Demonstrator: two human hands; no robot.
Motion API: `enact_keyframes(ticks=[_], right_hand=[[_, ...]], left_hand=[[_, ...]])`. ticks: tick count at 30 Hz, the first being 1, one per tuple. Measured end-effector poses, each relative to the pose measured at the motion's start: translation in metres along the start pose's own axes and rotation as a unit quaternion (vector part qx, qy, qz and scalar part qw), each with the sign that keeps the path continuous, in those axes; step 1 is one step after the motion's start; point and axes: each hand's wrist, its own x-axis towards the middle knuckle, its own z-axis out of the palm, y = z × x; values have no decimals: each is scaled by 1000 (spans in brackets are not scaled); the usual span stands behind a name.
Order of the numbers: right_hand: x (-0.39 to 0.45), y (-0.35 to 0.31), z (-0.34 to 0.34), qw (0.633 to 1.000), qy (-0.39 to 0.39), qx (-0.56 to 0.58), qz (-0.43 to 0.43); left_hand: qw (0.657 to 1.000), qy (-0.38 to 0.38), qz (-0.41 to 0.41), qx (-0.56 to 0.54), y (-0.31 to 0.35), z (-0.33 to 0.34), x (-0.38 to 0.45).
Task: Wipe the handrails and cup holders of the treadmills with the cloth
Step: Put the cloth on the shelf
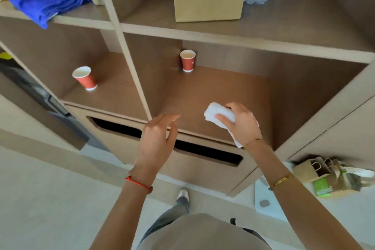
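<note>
Her right hand (pixel 241 122) grips the folded white cloth (pixel 218 112), its length running back toward her wrist; her left hand (pixel 157 140) hovers beside, fingers loosely spread, nothing held.

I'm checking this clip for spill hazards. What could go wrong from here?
The right hand grips the cloth inside the shelf bay where an open red cup stands at the back; a sweep there could tip it. The cloth's loose tail hangs by the wrist and might snag. The left hand holds nothing.
</note>
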Motion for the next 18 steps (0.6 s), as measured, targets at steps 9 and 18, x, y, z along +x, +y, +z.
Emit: enact_keyframes(ticks=[9, 18], right_hand=[[73, 19, 58, 994, 12, -106, 33], [62, 30, 73, 994, -27, -75, 69]], left_hand=[[995, -94, 9, -28, -58, 39, 90], [988, -138, 28, -57, -72, 55, 104]])
